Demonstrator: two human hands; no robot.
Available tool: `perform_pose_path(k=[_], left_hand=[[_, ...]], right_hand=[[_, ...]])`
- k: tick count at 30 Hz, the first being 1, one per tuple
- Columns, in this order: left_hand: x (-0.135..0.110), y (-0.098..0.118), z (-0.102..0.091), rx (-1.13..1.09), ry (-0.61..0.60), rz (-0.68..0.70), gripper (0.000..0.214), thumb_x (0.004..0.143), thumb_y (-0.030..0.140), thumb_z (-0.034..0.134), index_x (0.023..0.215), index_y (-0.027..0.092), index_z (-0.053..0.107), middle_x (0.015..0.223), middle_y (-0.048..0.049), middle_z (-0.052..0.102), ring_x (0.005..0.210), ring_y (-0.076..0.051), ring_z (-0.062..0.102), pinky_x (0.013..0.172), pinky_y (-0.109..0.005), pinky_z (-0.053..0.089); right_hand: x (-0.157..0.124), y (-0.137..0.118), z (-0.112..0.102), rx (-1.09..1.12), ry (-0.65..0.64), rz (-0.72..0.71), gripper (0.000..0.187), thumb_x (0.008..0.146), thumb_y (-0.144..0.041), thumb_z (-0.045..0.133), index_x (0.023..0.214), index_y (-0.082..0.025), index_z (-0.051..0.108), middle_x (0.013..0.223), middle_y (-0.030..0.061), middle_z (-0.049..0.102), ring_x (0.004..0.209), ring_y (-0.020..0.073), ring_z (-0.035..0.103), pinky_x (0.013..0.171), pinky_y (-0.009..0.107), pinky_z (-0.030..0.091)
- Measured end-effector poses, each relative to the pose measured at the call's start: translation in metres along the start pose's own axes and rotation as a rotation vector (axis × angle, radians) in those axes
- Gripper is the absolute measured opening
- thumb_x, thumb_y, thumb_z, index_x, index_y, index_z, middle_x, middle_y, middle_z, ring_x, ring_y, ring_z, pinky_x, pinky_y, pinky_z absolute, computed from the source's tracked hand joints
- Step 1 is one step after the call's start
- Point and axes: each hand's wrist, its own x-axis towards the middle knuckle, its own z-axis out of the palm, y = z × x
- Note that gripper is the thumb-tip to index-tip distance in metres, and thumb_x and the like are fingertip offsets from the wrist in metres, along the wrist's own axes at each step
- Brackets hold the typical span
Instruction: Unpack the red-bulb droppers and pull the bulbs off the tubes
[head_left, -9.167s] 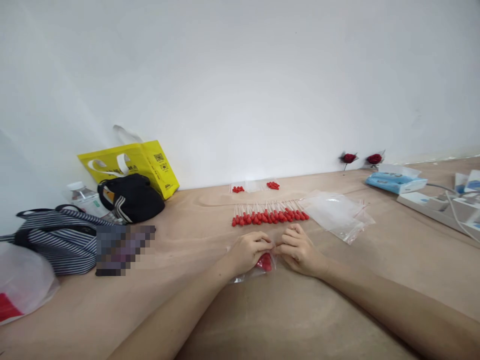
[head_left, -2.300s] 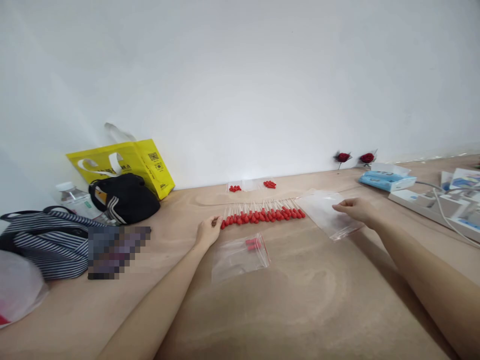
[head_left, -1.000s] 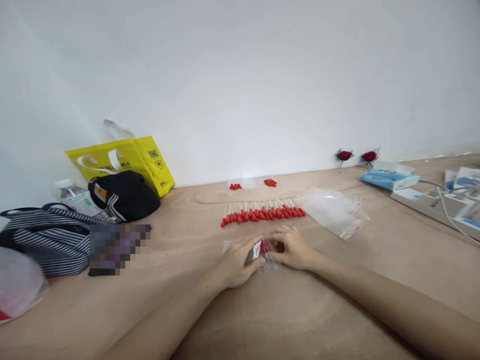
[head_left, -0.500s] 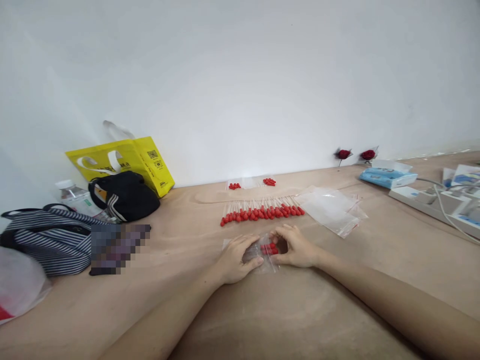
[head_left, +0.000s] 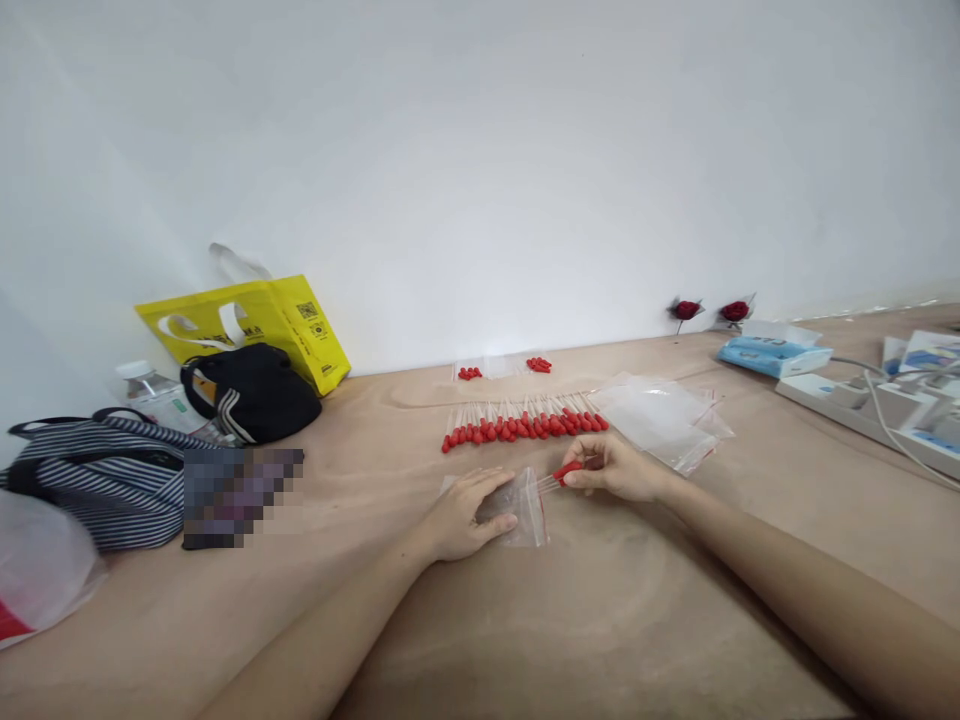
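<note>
On the tabletop, my left hand (head_left: 471, 515) holds down a clear zip bag (head_left: 527, 518), its fingers on the far side and its thumb on the near side. My right hand (head_left: 606, 468), to the right of the bag's mouth, pinches a few red-headed sticks (head_left: 568, 472). Their heads are at my fingertips, and their thin pale stems reach left to the bag's opening; how far in they go I cannot tell. Beyond both hands lies a row of similar red-headed sticks (head_left: 525, 428), heads toward me. Further back are filled bags (head_left: 491, 366) with red heads showing.
Flat clear bags (head_left: 652, 415) lie right of the row. A blue tissue pack (head_left: 772, 352) and a power strip (head_left: 840, 395) with cables are at right, near two dark red flowers (head_left: 686, 309). A yellow bag (head_left: 292, 330), black cap (head_left: 259, 395) and striped bag (head_left: 127, 485) are at left.
My right hand has moved right, and the red heads, earlier at the bag, are now to the right of its mouth with stems showing. My left hand has shifted slightly left.
</note>
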Motion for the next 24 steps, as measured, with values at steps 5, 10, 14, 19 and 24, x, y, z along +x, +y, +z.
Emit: perform_pose_path(k=[5,10,14,19,24], left_hand=[[-0.007,-0.017,-0.025,0.017,-0.183,0.088,0.055,0.074,0.047,0.055,0.124,0.029,0.043,0.134,-0.0043,0.038,0.126,-0.023,0.030,0.103,-0.041,0.021],[-0.019,-0.032,-0.062,0.112,-0.280,-0.016,0.053,0.062,0.042,0.068,0.112,0.032,0.055,0.132,-0.0040,0.042,0.122,-0.027,0.034,0.100,-0.042,0.024],[-0.022,-0.025,-0.066,0.189,-0.153,-0.126,0.025,0.075,0.029,0.055,0.098,0.024,0.063,0.111,-0.0036,0.057,0.103,-0.021,0.052,0.089,-0.031,0.037],[-0.015,0.007,-0.030,0.279,0.025,-0.324,0.037,0.085,0.035,0.033,0.097,0.012,0.059,0.102,-0.0134,0.060,0.096,-0.025,0.055,0.082,-0.034,0.041],[-0.013,0.014,-0.012,0.311,-0.042,-0.474,0.057,0.086,0.042,0.025,0.123,0.003,0.040,0.131,-0.0208,0.038,0.122,-0.029,0.034,0.098,-0.039,0.029]], right_hand=[[0.000,-0.002,-0.021,0.044,0.189,-0.025,0.036,0.058,-0.043,0.070,0.074,-0.016,0.054,0.064,-0.0023,0.057,0.057,0.0083,0.050,0.056,0.023,0.040],[0.008,-0.006,-0.034,0.117,0.468,-0.138,0.038,0.059,-0.045,0.069,0.079,-0.016,0.055,0.068,0.0002,0.060,0.059,0.0107,0.054,0.057,0.024,0.042],[0.030,-0.006,-0.030,-0.092,0.777,-0.336,0.030,0.067,-0.041,0.063,0.082,-0.017,0.054,0.074,0.0028,0.063,0.064,0.0136,0.057,0.060,0.027,0.045],[0.061,0.002,-0.014,-0.848,0.800,-0.518,0.016,0.082,-0.023,0.045,0.087,-0.016,0.058,0.082,0.0066,0.063,0.073,0.0150,0.056,0.070,0.028,0.044],[0.077,0.009,0.004,-1.069,0.647,-0.527,0.022,0.083,-0.015,0.041,0.089,-0.017,0.062,0.088,0.0081,0.064,0.083,0.0189,0.054,0.076,0.030,0.039]])
